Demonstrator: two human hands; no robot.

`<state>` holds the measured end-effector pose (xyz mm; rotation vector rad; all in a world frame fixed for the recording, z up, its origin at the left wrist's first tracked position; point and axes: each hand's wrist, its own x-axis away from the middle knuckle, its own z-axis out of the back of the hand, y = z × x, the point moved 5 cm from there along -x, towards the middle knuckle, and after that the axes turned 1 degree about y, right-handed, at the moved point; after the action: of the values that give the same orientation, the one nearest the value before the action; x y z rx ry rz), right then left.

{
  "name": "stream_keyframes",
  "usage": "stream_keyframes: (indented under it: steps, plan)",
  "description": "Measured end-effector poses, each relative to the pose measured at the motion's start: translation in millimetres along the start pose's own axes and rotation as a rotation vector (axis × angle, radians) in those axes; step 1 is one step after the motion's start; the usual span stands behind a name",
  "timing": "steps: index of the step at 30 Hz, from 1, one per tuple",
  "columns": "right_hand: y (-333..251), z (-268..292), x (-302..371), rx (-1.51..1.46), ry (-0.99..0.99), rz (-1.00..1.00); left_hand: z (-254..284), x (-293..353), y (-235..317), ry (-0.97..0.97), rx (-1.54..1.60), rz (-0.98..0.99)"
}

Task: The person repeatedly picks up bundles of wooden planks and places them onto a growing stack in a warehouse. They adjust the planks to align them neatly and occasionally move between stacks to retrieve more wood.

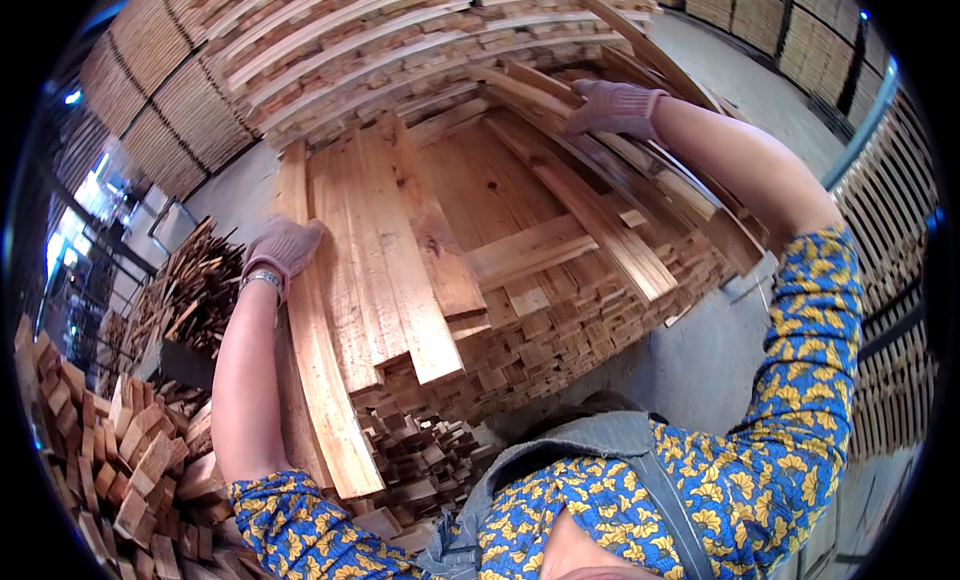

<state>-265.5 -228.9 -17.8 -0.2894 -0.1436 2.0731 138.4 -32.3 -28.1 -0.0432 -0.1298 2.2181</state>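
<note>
My left hand point(283, 248), in a pale pinkish knit glove with a metal band at the wrist, is closed on the edge of a long light wooden plank point(328, 370) at the left side of the stack. My right hand point(612, 110), gloved alike, reaches to the far right and is closed on a wooden board point(545, 88) there; its fingertips are partly hidden. Between the hands, several planks point(375, 245) lie side by side, running away from me. To their right, one narrow plank point(590, 215) lies slantwise over wider boards.
Behind rises a tall layered lumber stack point(420, 40). Short wood offcuts point(140, 460) are heaped at the lower left, with thin sticks point(200, 290) beyond them. Slatted stacks point(890, 310) stand along the right, and grey floor point(690, 365) shows right of the near stack.
</note>
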Motion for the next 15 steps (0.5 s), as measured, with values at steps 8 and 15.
stream_keyframes:
  steps: [8, 15]
  plan:
    - [-124, -30, 15, -0.197, -0.322, 0.165, -14, -12, 2, -0.017, 0.076, -0.087]
    - [-156, -100, -19, -0.198, -0.475, 0.222, -9, 2, -20, -0.069, 0.020, -0.009]
